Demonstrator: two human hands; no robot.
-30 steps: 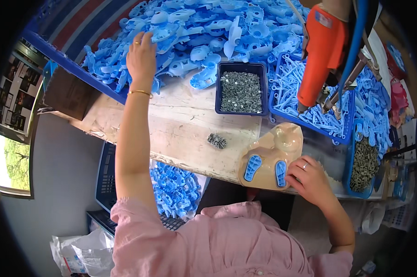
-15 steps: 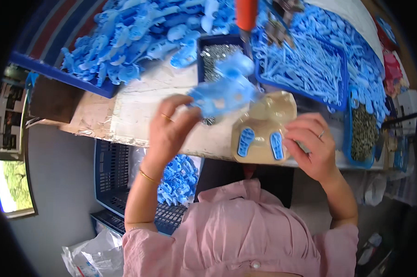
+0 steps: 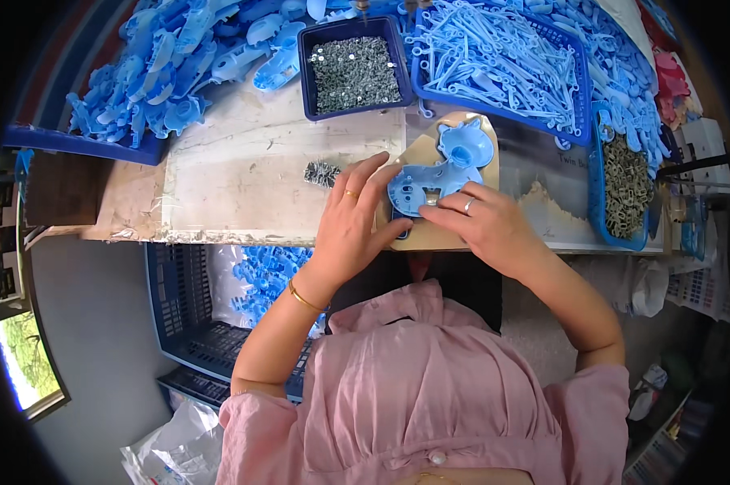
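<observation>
Light blue is shown by the cat-eared plastic shell (image 3: 439, 175), tan by the fixture (image 3: 433, 234) beneath. The far tray (image 3: 357, 111) is coloured navy, its metal pieces (image 3: 353, 73) speckled grey. Pale-blue rods (image 3: 494, 56) are framed by a deeper-blue far-right basket (image 3: 494, 116). Plain pink is shown by the near shirt (image 3: 437, 388), red and dark-blue stripes by the far-left sheet (image 3: 82, 48).
</observation>
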